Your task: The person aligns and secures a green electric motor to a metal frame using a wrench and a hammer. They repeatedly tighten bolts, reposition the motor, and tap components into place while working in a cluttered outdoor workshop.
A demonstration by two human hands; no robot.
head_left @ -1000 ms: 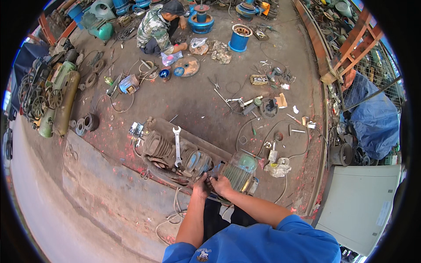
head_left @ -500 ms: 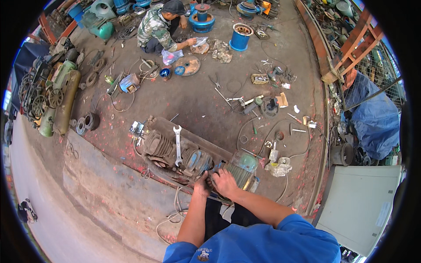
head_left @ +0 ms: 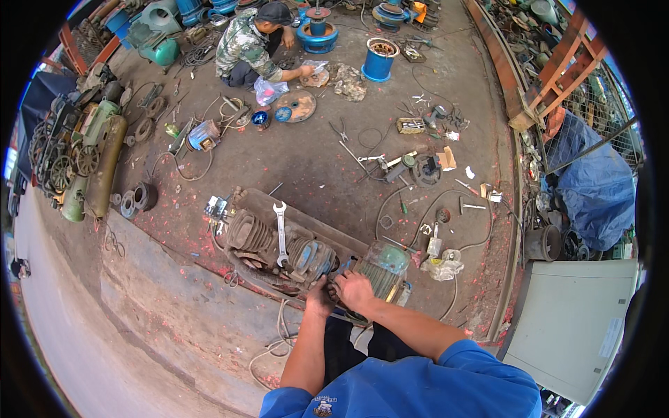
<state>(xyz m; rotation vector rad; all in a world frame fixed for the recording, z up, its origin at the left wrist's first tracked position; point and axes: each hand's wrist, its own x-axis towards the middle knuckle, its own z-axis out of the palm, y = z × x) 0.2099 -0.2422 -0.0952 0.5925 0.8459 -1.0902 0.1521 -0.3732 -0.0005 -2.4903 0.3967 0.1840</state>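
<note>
Along the floor's (head_left: 272, 153) near edge: compressor (head_left: 310, 258), its finned cylinders (head_left: 252, 231) left, ribbed motor (head_left: 380, 277) right.
Left hand (head_left: 320, 298): at the compressor's near side, fingers bent in narrow; any part held is hidden.
Right hand (head_left: 354, 290): just beside the left, fingers curled; cannot tell what they grip.
Open-ended wrench (head_left: 281, 233): lying on the compressor, unheld.
Compressor work: cylinders and motor look mounted; handwork between them seems unfinished, the remainder unclear.

We had the machine (head_left: 312, 259) before us with a wrench (head_left: 281, 233) on it, a co-worker (head_left: 244, 50) beyond it, a tarpaulin (head_left: 598, 195) and a cabinet (head_left: 577, 327) to our right, a tank (head_left: 109, 166) to our left.
</note>
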